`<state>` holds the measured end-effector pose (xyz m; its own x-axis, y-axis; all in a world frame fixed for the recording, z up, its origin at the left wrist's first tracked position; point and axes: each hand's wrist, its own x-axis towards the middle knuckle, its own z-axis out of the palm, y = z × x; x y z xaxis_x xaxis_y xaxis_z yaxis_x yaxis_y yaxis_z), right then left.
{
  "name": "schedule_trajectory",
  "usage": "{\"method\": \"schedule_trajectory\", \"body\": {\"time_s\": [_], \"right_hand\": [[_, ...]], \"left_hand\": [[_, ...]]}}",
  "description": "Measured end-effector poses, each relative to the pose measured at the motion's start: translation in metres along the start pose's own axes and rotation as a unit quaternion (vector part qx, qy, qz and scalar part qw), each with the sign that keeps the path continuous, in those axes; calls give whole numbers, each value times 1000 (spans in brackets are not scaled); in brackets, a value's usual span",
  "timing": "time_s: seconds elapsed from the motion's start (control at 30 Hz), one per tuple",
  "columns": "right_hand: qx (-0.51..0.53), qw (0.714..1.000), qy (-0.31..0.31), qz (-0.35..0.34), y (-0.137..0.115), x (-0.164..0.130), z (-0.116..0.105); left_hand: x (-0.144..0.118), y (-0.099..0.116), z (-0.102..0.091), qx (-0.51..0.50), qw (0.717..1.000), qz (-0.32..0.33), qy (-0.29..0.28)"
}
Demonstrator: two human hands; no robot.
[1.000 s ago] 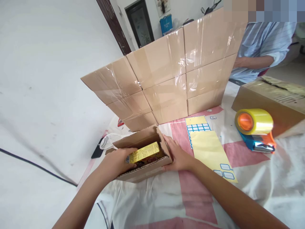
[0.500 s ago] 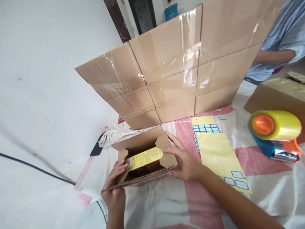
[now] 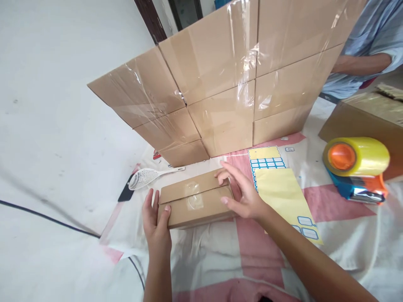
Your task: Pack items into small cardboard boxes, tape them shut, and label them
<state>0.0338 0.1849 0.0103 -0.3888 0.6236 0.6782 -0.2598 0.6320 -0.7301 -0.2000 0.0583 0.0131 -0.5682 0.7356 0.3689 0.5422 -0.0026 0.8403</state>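
1. Resting on the pink-and-white cloth (image 3: 220, 260), the small rectangular brown corrugated cardboard box (image 3: 197, 203) has its flaps folded flat; a glossy patch of clear tape sits on its seam.
2. Left hand (image 3: 157, 226) presses open against the box's left end, thumb on top, gripping nothing.
3. Right hand (image 3: 242, 195) lies open, fingertips on the right top edge.
4. Yellow label sheets (image 3: 280, 188) lie just beside it; the tape dispenser with its glossy yellow roll (image 3: 357, 167) stands well apart.
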Motion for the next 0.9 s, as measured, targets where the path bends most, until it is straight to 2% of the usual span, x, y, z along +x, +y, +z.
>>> {"method": "schedule_trajectory", "body": {"time_s": [0.1,0.17,0.23,0.33,0.4,0.53,0.63,0.73,0.8,0.9], "right_hand": [[-58,998,-12,-12,3,0,-1],[-85,996,-17,-8,3,0,-3],[-110,994,-22,-6,1,0,-4],[-145,989,-24,-4,-2,0,-5],[-159,987,-26,1,-6,-1,-5],[-183,983,-13,33,-22,-10,-15],[-204,974,73,62,-43,-30,-38],[-239,948,196,77,-68,-63,-76],[-279,908,299,87,-81,-89,-108],[-318,827,457,82,-90,-120,-160]], "left_hand": [[1,9,2,64,996,41,38],[3,19,1,144,983,103,55],[4,29,0,222,957,186,13],[4,45,4,284,913,266,-121],[2,53,9,295,904,265,-161],[-3,57,15,296,911,237,-160],[-6,54,14,292,912,243,-155],[-6,51,14,298,907,257,-150],[-4,51,14,303,904,262,-147],[-1,55,16,307,906,248,-154]]}}
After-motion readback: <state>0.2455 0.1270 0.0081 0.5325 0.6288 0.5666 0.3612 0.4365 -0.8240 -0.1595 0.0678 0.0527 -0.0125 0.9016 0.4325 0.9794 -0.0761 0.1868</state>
